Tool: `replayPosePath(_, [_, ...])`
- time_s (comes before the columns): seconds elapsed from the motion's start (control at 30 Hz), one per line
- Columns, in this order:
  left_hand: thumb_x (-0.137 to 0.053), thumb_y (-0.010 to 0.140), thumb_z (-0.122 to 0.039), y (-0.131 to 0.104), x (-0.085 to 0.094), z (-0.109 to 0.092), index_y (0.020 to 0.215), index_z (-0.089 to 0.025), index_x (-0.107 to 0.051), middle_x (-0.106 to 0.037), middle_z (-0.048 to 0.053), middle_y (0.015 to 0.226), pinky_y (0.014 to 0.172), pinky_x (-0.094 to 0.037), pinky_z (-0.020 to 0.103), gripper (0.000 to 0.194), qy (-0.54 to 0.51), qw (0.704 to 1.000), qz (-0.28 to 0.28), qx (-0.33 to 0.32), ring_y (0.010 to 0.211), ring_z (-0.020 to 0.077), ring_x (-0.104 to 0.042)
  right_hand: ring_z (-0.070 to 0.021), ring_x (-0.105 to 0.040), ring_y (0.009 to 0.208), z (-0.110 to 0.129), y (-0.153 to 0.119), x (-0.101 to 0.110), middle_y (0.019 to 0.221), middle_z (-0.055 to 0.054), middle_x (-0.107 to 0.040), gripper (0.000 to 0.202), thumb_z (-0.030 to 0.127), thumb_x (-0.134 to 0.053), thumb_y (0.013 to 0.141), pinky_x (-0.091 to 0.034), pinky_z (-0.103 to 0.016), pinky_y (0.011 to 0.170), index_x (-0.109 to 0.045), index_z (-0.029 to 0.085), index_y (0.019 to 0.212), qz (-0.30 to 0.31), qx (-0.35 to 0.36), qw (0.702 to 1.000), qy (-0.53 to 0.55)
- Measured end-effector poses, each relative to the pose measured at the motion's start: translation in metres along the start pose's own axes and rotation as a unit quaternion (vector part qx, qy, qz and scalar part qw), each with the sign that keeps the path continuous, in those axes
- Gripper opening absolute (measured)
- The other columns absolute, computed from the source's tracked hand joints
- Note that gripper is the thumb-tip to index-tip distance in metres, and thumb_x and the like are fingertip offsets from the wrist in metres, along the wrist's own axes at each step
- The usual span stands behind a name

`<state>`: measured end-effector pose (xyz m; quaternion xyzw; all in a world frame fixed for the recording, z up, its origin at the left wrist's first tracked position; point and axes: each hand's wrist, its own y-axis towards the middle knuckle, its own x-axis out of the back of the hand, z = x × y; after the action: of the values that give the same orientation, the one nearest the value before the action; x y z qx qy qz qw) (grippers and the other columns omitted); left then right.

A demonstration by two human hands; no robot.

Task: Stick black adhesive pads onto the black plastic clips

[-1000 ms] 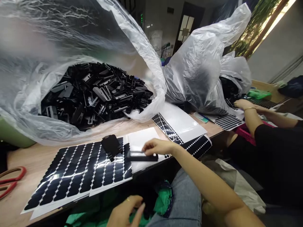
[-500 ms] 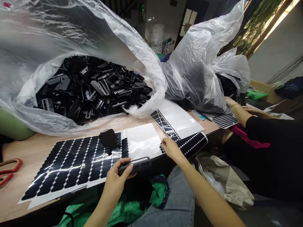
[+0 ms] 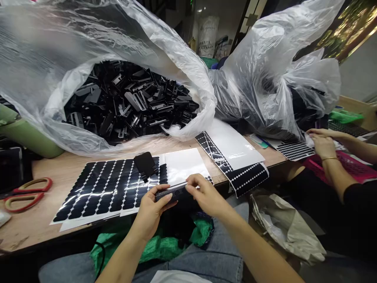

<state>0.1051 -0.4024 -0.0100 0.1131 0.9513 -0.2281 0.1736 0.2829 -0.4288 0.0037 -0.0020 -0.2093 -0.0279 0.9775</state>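
Observation:
My left hand (image 3: 153, 202) grips a long black plastic part (image 3: 176, 193) by its left end, just in front of the table edge. At the right end of that part, my right hand (image 3: 202, 190) has thumb and forefinger pinched together, touching it; whatever lies between those fingertips is hidden. Behind the hands is a sheet of black rounded stickers (image 3: 103, 188) on white backing, and its right portion is bare white. Another flat black plastic piece (image 3: 145, 165) with prongs rests on the sheet.
A big clear plastic bag (image 3: 203, 114) lies open, full of black plastic parts (image 3: 138, 104). Farther right stands a second plastic bag (image 3: 259, 78). More sticker sheets (image 3: 247, 177) overhang the table edge. Red-handled scissors (image 3: 28, 194) lie left. A co-worker's hands (image 3: 324, 143) are at the right.
My right hand has moved left from the edge of the sticker sheet to the black part in my left hand. The view has shifted, and the co-worker's hands have come together.

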Motion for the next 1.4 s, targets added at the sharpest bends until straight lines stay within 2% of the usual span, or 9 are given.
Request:
replayPosePath(0.17, [-0.072, 0.060, -0.024, -0.006, -0.003, 0.002, 0.093, -0.014, -0.056, -0.064, 0.005, 0.086, 0.077, -0.051, 0.039, 0.038, -0.020, 1.000, -0.009, -0.008, 0.081, 0.0188, -0.062, -0.0149, -0.050, 0.083, 0.015, -0.008, -0.030, 0.094, -0.003, -0.049, 0.008, 0.021, -0.044, 0.080, -0.040, -0.030, 0.077, -0.050, 0.021, 0.073, -0.019, -0.020, 1.000, 0.001])
replayPosePath(0.63, [-0.071, 0.061, -0.022, -0.010, 0.001, 0.007, 0.089, -0.014, -0.056, -0.061, 0.001, 0.076, 0.073, -0.052, 0.036, 0.034, -0.032, 0.999, -0.026, -0.027, 0.078, 0.0171, -0.060, -0.0167, -0.051, 0.085, 0.015, -0.010, -0.045, 0.098, -0.006, -0.047, 0.011, 0.018, -0.043, 0.080, -0.041, -0.033, 0.079, -0.049, 0.020, 0.072, -0.024, -0.011, 0.998, -0.053])
replayPosePath(0.73, [-0.072, 0.060, -0.021, -0.010, 0.009, 0.005, 0.089, -0.014, -0.056, -0.061, 0.002, 0.079, 0.074, -0.053, 0.037, 0.034, -0.036, 0.998, -0.050, -0.029, 0.077, 0.0167, -0.061, -0.0178, -0.052, 0.086, 0.011, 0.001, -0.054, 0.100, -0.007, -0.048, 0.005, 0.023, -0.047, 0.080, -0.043, -0.033, 0.077, -0.048, 0.020, 0.083, -0.051, 0.012, 0.994, -0.093])
replayPosePath(0.87, [-0.074, 0.057, -0.022, -0.013, 0.027, -0.004, 0.088, -0.014, -0.056, -0.061, 0.004, 0.089, 0.075, -0.053, 0.039, 0.036, -0.030, 0.992, -0.111, -0.051, 0.082, 0.0194, -0.061, -0.0210, -0.054, 0.090, 0.004, 0.051, -0.068, 0.100, -0.011, -0.052, 0.025, 0.032, -0.044, 0.083, -0.043, -0.033, 0.076, -0.046, 0.015, 0.102, -0.095, -0.009, 0.977, -0.192])
replayPosePath(1.03, [-0.075, 0.055, -0.020, -0.016, 0.054, -0.008, 0.087, -0.013, -0.056, -0.060, 0.003, 0.086, 0.075, -0.054, 0.038, 0.037, -0.035, 0.983, -0.168, -0.069, 0.080, 0.0185, -0.061, -0.0273, -0.057, 0.086, -0.001, 0.112, -0.093, 0.095, -0.019, -0.056, 0.021, 0.024, -0.048, 0.081, -0.043, -0.036, 0.070, -0.053, 0.008, 0.094, -0.073, -0.090, 0.937, -0.329])
replayPosePath(1.1, [-0.074, 0.056, -0.018, -0.015, 0.062, -0.005, 0.086, -0.013, -0.056, -0.060, 0.003, 0.084, 0.074, -0.054, 0.038, 0.035, -0.041, 0.980, -0.180, -0.074, 0.080, 0.0181, -0.061, -0.0271, -0.057, 0.087, -0.001, 0.116, -0.105, 0.095, -0.019, -0.055, 0.014, 0.012, -0.045, 0.080, -0.043, -0.035, 0.070, -0.055, 0.008, 0.090, -0.069, -0.073, 0.936, -0.336])
replayPosePath(1.23, [-0.072, 0.059, -0.016, -0.011, 0.072, 0.001, 0.085, -0.014, -0.056, -0.060, 0.003, 0.082, 0.074, -0.055, 0.039, 0.030, -0.056, 0.977, -0.189, -0.076, 0.079, 0.0172, -0.061, -0.0221, -0.056, 0.088, -0.001, 0.106, -0.123, 0.099, -0.016, -0.055, 0.027, -0.001, -0.033, 0.079, -0.042, -0.033, 0.073, -0.054, 0.012, 0.089, -0.061, -0.021, 0.940, -0.336])
replayPosePath(1.33, [-0.071, 0.060, -0.014, -0.007, 0.078, 0.003, 0.085, -0.014, -0.056, -0.061, 0.003, 0.081, 0.072, -0.055, 0.038, 0.029, -0.067, 0.976, -0.194, -0.071, 0.076, 0.0166, -0.062, -0.0178, -0.057, 0.083, -0.004, 0.097, -0.125, 0.098, -0.011, -0.054, 0.020, 0.007, -0.036, 0.083, -0.044, -0.030, 0.072, -0.053, 0.015, 0.087, -0.057, 0.010, 0.952, -0.301])
replayPosePath(1.4, [-0.071, 0.061, -0.014, -0.006, 0.081, 0.003, 0.086, -0.014, -0.056, -0.062, 0.004, 0.080, 0.072, -0.055, 0.039, 0.029, -0.074, 0.978, -0.184, -0.067, 0.076, 0.0173, -0.063, -0.0154, -0.058, 0.080, -0.005, 0.090, -0.119, 0.096, -0.008, -0.054, 0.011, 0.018, -0.041, 0.084, -0.045, -0.029, 0.072, -0.051, 0.016, 0.085, -0.073, 0.000, 0.985, -0.159])
